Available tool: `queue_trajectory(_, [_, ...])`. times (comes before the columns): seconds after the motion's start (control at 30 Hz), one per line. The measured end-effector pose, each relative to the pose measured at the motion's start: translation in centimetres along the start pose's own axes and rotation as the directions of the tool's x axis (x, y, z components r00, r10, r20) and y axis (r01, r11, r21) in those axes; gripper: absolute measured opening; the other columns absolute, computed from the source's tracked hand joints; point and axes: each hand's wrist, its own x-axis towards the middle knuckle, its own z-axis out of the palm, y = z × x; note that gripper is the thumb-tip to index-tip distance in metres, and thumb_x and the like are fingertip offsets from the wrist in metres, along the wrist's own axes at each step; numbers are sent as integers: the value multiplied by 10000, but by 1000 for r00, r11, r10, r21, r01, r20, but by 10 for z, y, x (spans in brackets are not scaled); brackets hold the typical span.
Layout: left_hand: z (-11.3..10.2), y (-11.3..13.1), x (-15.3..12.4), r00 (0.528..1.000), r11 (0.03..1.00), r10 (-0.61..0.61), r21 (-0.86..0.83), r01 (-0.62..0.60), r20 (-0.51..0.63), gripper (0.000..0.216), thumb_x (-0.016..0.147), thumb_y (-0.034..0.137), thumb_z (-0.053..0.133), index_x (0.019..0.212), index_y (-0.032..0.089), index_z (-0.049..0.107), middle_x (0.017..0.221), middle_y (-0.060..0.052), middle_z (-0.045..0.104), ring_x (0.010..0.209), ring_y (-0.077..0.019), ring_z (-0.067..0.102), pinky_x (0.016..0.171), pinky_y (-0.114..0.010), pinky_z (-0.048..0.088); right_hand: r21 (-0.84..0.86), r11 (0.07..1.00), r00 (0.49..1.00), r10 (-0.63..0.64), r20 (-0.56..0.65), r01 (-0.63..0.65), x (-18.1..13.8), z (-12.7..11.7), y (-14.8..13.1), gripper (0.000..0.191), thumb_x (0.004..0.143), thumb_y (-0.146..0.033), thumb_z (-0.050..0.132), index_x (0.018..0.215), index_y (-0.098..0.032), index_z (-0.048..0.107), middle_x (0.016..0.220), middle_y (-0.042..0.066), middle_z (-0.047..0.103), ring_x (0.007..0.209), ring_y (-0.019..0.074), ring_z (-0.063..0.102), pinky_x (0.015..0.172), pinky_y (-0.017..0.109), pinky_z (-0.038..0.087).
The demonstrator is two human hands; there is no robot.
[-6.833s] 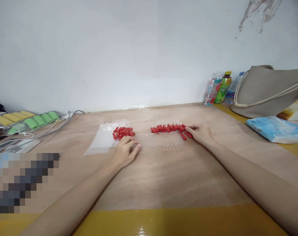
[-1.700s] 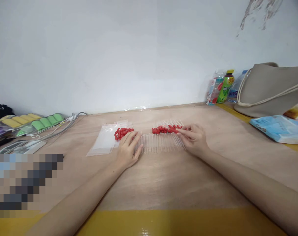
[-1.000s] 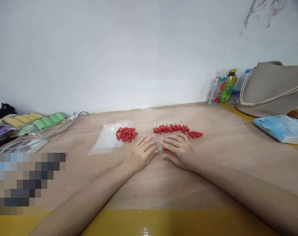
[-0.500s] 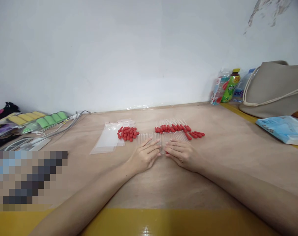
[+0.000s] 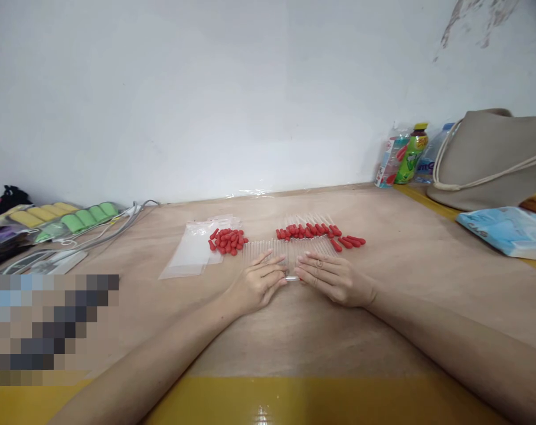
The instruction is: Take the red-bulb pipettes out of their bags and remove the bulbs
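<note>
Clear thin tubes (image 5: pixel 268 247) lie side by side in a row on the table. My left hand (image 5: pixel 261 282) rests over the left part of this row, fingers stretched out on the tubes and thumb by their near ends. My right hand (image 5: pixel 334 277) lies over the right part, fingers together and thumb tucked under. A sliver of red rubber bulb shows beneath its fingertips; the rest is hidden. Behind, a second row of clear tubes (image 5: pixel 313 219) carries red rubber bulbs (image 5: pixel 310 230) on its near ends. A few loose red bulbs (image 5: pixel 351 241) lie to the right.
A pile of red bulbs (image 5: pixel 227 241) sits partly on clear plastic bags (image 5: pixel 183 251) at left. Cables (image 5: pixel 121 223) and packaged green items (image 5: pixel 88 217) lie far left. Bottles (image 5: pixel 412 154), a grey bag (image 5: pixel 493 156) and a blue tissue pack (image 5: pixel 505 231) stand at right.
My right hand has flattened and shifted slightly over the tubes, and less red shows under its fingertips. My left hand stays nearly where it was. The view has shifted slightly.
</note>
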Motion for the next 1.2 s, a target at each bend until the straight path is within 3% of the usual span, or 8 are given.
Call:
queue_trajectory(0.23, [-3, -5, -7, 998, 997, -45, -58, 47, 36, 142, 863, 143, 455, 921, 151, 584, 949, -43, 675, 1099, -170, 544, 1043, -396, 339, 0, 1000, 1000, -31, 1, 31, -4, -11, 6, 295, 849, -66, 390, 1073, -48, 581, 1028, 128, 654, 1119, 220, 517, 953, 396, 460])
queue_trajectory(0.37, [-8, -20, -20, 988, 990, -136, 24, 138, -72, 132, 850, 150, 487, 934, 171, 587, 949, -47, 661, 1018, -185, 580, 934, -394, 433, -61, 964, 965, 255, -62, -258, -22, -17, 25, 267, 850, -129, 456, 1062, -180, 610, 1011, 67, 664, 1020, 203, 574, 885, 403, 467])
queue_trajectory(0.43, [-8, -25, -23, 974, 981, -177, 56, 186, -142, 118, 839, 158, 511, 920, 175, 595, 931, -55, 638, 900, -169, 599, 802, -338, 489, -111, 841, 846, 515, -135, -530, -33, -17, 37, 206, 825, -220, 531, 993, -230, 649, 914, 47, 671, 836, 182, 609, 759, 357, 488])
queue_trajectory(0.5, [-6, -28, -22, 953, 968, -227, 62, 243, -203, 134, 842, 160, 502, 937, 168, 596, 899, -64, 586, 789, -139, 576, 679, -277, 496, -96, 657, 663, 732, -159, -748, -41, -16, 48, 198, 812, -296, 543, 940, -219, 673, 817, 57, 639, 685, 158, 575, 631, 309, 469])
queue_trajectory(0.6, [-3, -30, -20, 925, 942, -302, 74, 326, -232, 224, 858, 133, 438, 1034, 147, 576, 898, -75, 498, 754, -126, 522, 627, -251, 478, -37, 420, 421, 905, -57, -907, -49, -16, 61, 241, 783, -322, 539, 916, -164, 664, 743, 60, 595, 597, 144, 526, 550, 279, 429])
queue_trajectory(0.67, [-3, -31, -20, 918, 929, -331, 97, 358, -219, 292, 852, 107, 413, 1111, 133, 545, 861, -67, 468, 752, -132, 490, 627, -255, 467, -13, 329, 329, 944, 19, -944, -52, -18, 65, 215, 746, -293, 549, 871, -148, 649, 729, 54, 600, 579, 141, 518, 533, 269, 414])
queue_trajectory(1.0, [-4, -42, -27, 906, 909, -385, 100, 406, -174, 151, 802, 91, 442, 813, 153, 580, 710, -10, 450, 635, -110, 460, 568, -221, 434, -176, 227, 208, 971, 119, -958, -61, -17, 67, 167, 717, -304, 555, 753, -199, 680, 766, 44, 651, 709, 188, 579, 645, 299, 433])
queue_trajectory(1.2, [-4, -36, -25, 896, 900, -425, 42, 434, -130, 110, 787, 161, 496, 840, 145, 592, 809, -44, 510, 675, -120, 505, 584, -242, 468, -46, 93, 83, 979, 185, -995, -64, -7, 66, 311, 778, -333, 511, 978, -141, 652, 1008, 98, 643, 804, 177, 604, 746, 285, 460])
